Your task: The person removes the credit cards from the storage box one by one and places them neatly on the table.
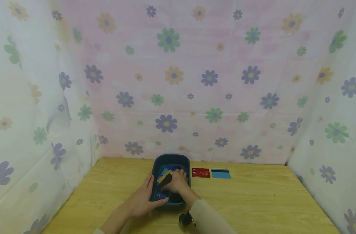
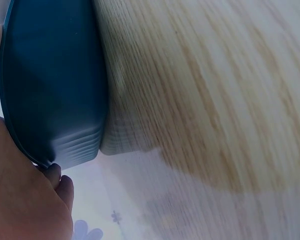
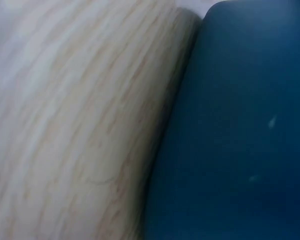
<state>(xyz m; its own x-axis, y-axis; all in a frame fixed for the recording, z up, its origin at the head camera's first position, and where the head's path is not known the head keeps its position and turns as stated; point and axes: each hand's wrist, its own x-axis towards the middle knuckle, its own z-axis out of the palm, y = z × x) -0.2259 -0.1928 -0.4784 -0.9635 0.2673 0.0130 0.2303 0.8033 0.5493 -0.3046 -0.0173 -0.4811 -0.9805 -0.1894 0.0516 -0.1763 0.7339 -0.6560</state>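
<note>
A dark blue plastic box (image 1: 170, 158) stands on the table with several cards inside, among them a yellow card (image 1: 163, 177) and blue cards (image 1: 161, 194). My left hand (image 1: 138, 198) holds the box by its near left side, thumb at the near rim and fingers along the left rim. In the left wrist view its fingertips curl at the end of the box wall (image 2: 55, 75). My right hand (image 1: 178, 182) reaches down into the box among the cards, its fingertips hidden. A dark elongated shape (image 1: 165, 180) of unclear kind lies beside it. The right wrist view shows the outer box wall (image 3: 235, 130).
Right of the box, a red VIP card (image 1: 201, 173) and a light blue card with a dark stripe (image 1: 220, 173) lie side by side on the wooden table (image 1: 254, 198). Flower-printed cloth (image 1: 186, 65) hangs at the back and both sides. A black device (image 1: 186, 219) sits at my right wrist.
</note>
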